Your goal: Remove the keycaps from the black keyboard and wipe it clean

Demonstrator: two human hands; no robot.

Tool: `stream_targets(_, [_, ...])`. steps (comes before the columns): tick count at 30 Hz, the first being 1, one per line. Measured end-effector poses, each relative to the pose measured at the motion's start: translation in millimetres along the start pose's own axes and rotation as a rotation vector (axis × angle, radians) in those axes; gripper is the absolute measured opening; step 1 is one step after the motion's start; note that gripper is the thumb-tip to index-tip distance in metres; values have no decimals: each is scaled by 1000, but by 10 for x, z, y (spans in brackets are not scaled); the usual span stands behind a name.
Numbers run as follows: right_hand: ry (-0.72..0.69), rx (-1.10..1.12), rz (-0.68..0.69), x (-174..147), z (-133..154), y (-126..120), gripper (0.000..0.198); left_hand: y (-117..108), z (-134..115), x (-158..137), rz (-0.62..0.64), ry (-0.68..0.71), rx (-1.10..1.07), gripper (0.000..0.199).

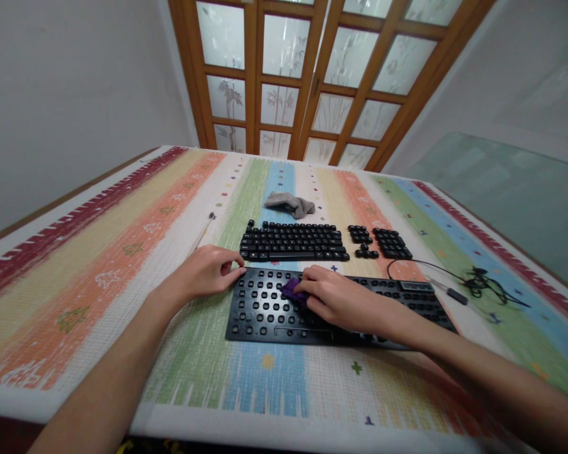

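Observation:
A black keyboard with its keycaps off lies on the table, rows of bare key posts showing. My left hand pinches its far left corner between thumb and fingers. Bunched under the fingers of my right hand is a purple cloth, pressed on the key posts near the middle of the board. My right hand and forearm hide part of the keyboard's right half. Just beyond it, the loose black keycaps are laid out in keyboard order, with a separate number-pad block to the right.
A crumpled grey cloth lies behind the keycaps. To the left is a thin brush-like stick with a dark tip. The keyboard's coiled cable rests at the right. A striped, patterned tablecloth covers the table; wood-framed glass doors stand beyond.

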State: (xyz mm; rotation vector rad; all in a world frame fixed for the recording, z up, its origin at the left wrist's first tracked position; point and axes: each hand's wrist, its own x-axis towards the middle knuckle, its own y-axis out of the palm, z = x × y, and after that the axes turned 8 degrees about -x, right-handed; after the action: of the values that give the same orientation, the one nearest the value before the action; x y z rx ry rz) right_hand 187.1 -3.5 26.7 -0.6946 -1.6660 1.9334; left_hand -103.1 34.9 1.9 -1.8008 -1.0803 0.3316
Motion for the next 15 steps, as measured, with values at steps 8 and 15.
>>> stream_targets(8, [88, 28, 45, -174, -77, -8, 24, 4, 9, 4, 1, 13, -9, 20])
stream_targets(15, [121, -28, 22, -302, -165, -10, 24, 17, 15, 0, -3, 12, -9, 22])
